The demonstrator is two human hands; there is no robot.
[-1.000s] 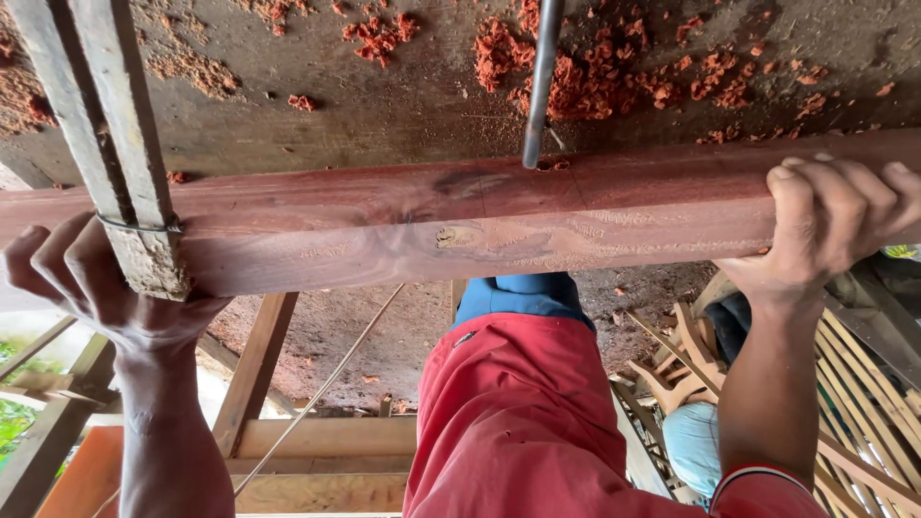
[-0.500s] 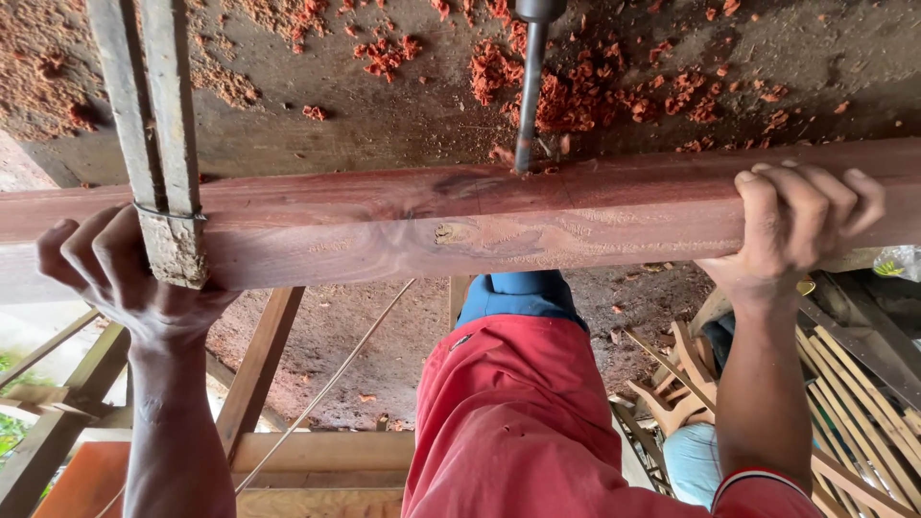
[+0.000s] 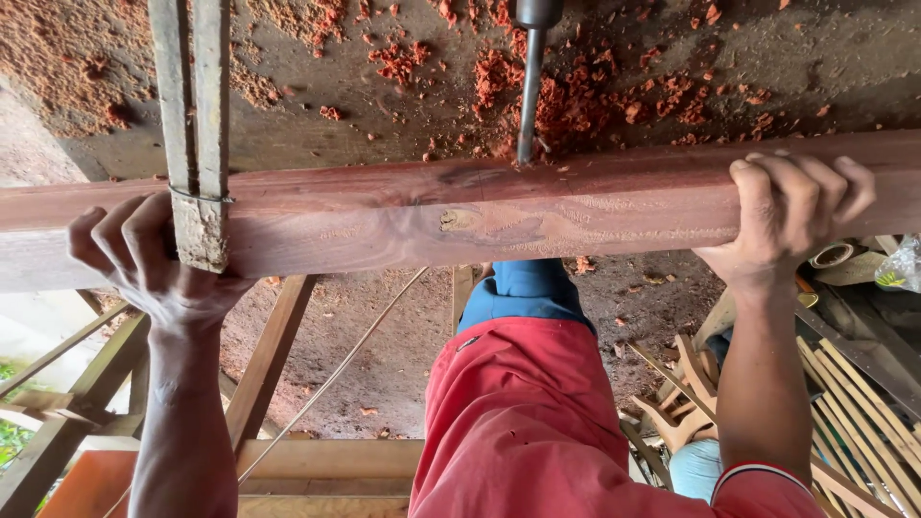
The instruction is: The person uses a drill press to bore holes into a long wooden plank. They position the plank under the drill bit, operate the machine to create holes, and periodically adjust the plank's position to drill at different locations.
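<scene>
A long reddish wooden beam (image 3: 460,216) runs across the view on a dusty work table (image 3: 384,125). My left hand (image 3: 153,259) grips the beam's near face at the left, beside a vertical wooden clamp bar (image 3: 197,144) that crosses over the beam. My right hand (image 3: 791,216) wraps over the beam's top edge at the right. A metal drill bit (image 3: 530,82) comes down from the top and meets the beam's upper face near the middle. Red wood shavings (image 3: 595,91) lie heaped around the bit.
My leg in red trousers (image 3: 523,412) stands below the beam. Wooden frame pieces (image 3: 269,374) and a thin metal rod (image 3: 336,369) are at lower left. Stacked wooden chair parts and slats (image 3: 863,384) crowd the lower right.
The view has shifted, so the clamp bar and my left hand sit further right. The drill bit stays at the beam's top face, and both hands keep their grip.
</scene>
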